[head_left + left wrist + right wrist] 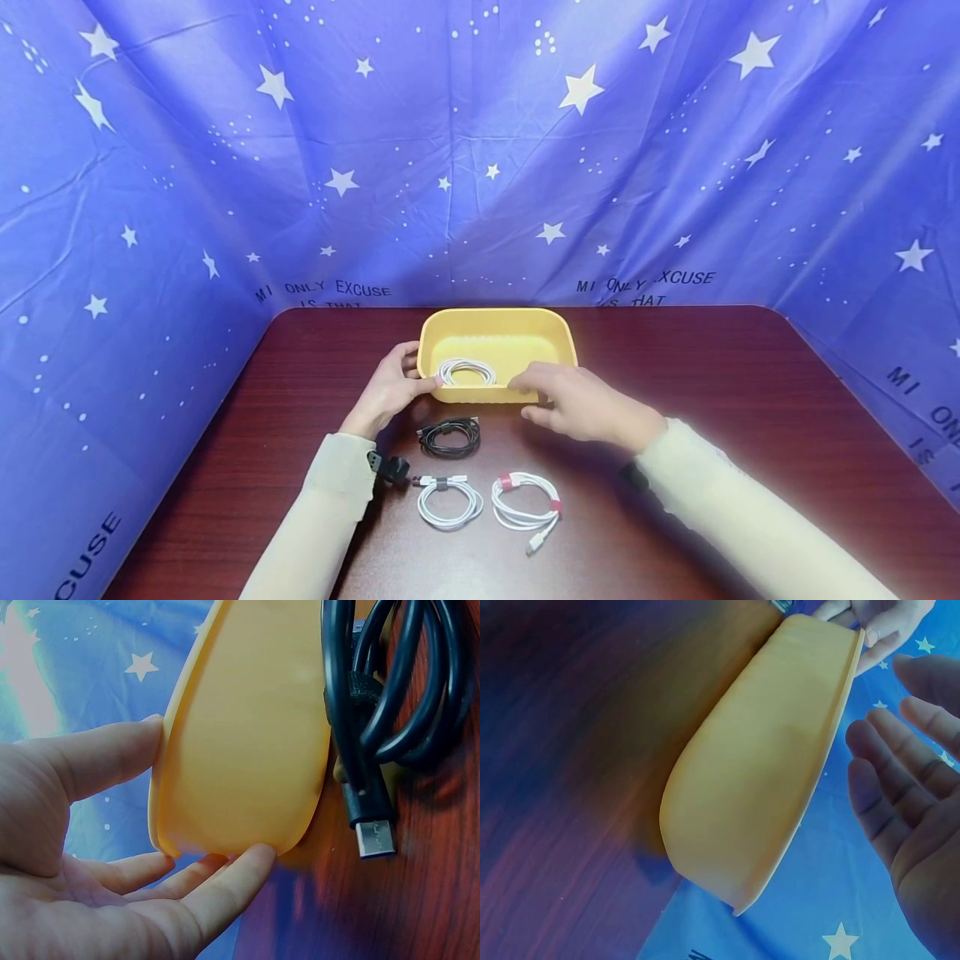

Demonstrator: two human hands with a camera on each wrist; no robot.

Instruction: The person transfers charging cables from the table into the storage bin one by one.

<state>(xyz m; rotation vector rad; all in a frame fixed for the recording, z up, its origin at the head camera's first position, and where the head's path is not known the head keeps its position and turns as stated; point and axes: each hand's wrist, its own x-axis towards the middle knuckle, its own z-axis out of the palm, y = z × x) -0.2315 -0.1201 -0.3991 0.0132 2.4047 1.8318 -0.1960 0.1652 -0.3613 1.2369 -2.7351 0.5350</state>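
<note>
A yellow plastic bin stands near the far edge of the table, with a coiled white cable inside at its front left. My left hand grips the bin's left end, thumb at the rim and fingers against the outer wall, as the left wrist view shows. Over the bin's front right is my right hand; in the right wrist view its fingers are relaxed and apart from the wall, holding nothing. A coiled black cable lies just in front of the bin, its metal plug showing in the left wrist view.
Nearer on the dark red wooden table lie a white cable with a black tie and a white cable with red ties. A blue star-printed curtain hangs behind the table and at both sides.
</note>
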